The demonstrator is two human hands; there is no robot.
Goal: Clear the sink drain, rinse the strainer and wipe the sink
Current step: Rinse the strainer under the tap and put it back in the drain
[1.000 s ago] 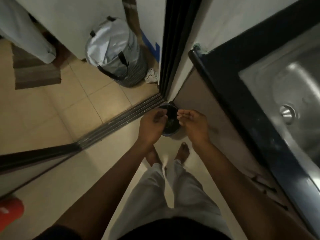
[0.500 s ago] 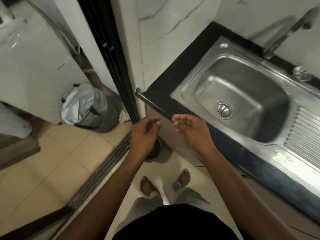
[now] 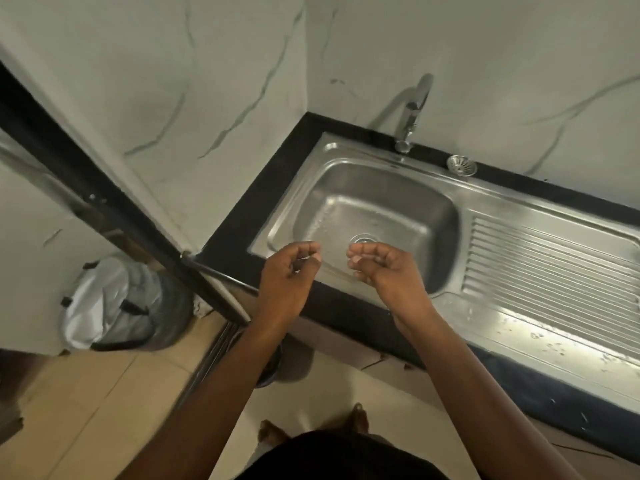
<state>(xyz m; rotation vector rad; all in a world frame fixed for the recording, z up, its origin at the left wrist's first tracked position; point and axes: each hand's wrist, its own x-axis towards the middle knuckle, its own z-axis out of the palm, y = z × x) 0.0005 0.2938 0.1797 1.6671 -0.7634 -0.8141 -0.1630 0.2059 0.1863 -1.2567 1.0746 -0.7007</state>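
A steel sink (image 3: 349,181) is set in a black counter, with its drain (image 3: 362,239) at the basin's middle, partly behind my fingers. A round metal strainer (image 3: 461,164) lies on the sink's back rim, right of the tap (image 3: 412,112). My left hand (image 3: 290,271) hovers over the basin's front left edge, fingers curled loosely, holding nothing. Just right of it, my right hand (image 3: 381,265) is over the basin's front, fingers curled inward and empty.
A ribbed drainboard (image 3: 554,268) extends right of the basin. On the floor at left stands a lined waste bin (image 3: 114,306) beside a dark door frame (image 3: 104,202). A small dark bowl-like container (image 3: 273,365) sits on the floor under my left forearm.
My view swung up from the floor and the small dark container to the sink. Both hands rose from over that container to above the basin's front edge.
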